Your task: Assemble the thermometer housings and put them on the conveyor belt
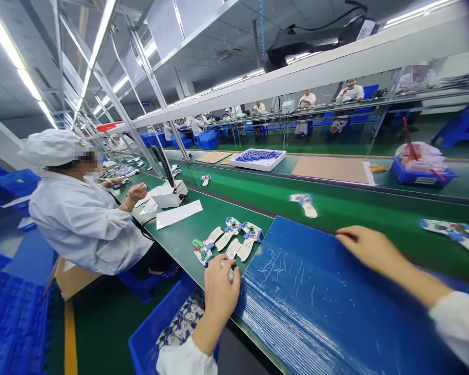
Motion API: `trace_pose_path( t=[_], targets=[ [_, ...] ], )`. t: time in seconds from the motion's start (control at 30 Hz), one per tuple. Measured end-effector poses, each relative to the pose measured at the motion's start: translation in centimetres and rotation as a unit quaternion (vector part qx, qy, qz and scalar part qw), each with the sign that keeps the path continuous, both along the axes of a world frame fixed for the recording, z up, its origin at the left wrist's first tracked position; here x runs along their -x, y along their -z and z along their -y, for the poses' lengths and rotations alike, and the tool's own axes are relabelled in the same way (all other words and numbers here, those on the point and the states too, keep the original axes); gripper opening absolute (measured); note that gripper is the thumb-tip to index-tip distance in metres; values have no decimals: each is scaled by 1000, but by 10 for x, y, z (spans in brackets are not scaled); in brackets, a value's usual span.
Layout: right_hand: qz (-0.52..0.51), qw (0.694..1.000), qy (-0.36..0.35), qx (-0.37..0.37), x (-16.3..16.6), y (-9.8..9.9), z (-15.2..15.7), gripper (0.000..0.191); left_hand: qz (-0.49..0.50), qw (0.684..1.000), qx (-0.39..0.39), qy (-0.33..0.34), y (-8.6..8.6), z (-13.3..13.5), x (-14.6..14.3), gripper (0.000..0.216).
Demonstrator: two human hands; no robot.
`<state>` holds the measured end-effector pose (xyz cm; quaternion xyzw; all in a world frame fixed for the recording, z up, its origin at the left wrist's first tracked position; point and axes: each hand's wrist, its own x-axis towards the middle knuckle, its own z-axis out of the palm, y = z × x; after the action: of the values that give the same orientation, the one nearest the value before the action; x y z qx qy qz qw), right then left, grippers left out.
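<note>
My left hand (221,287) is at the table's near edge, fingers curled around the end of a white plastic part (233,251), most of which the hand hides. Just beyond lie several white plastic housings (248,240) with blue ends and small green boards or wires. My right hand (369,249) is over the far edge of a large blue plastic-like stack (297,271), its fingers stretched out to the left with nothing visible in them. The stack's top is scratched and its near side shows fine ridges.
A green conveyor belt (258,196) carries spaced housings (305,204). Beyond it stand a white tray (258,159) of blue parts and a blue bin (422,169). A blue crate (144,341) of housings sits below left. A co-worker (86,208) sits at left.
</note>
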<state>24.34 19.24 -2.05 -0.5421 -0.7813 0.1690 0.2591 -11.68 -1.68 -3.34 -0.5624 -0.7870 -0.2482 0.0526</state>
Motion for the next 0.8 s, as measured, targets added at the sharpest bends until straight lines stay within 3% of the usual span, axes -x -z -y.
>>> trace_pose_path(
  t=[0.17, 0.33, 0.5, 0.67, 0.8],
  targets=[
    [-49, 987, -132, 79, 99, 12, 46, 32, -69, 995, 62, 30, -18, -68, -16, 29],
    [-121, 971, -137, 151, 109, 10, 71, 32, -87, 991, 91, 32, -20, -93, -14, 27],
    [-238, 927, -96, 272, 97, 20, 81, 37, -43, 996, 79, 7, -21, -87, -18, 30],
    [-395, 825, -73, 398, 107, 12, 104, 60, 30, 997, 72, 17, -20, -53, -50, 31],
    [-496, 754, -70, 425, 110, -4, 127, 71, 115, 991, 30, 67, -5, -17, -92, 28]
  ],
)
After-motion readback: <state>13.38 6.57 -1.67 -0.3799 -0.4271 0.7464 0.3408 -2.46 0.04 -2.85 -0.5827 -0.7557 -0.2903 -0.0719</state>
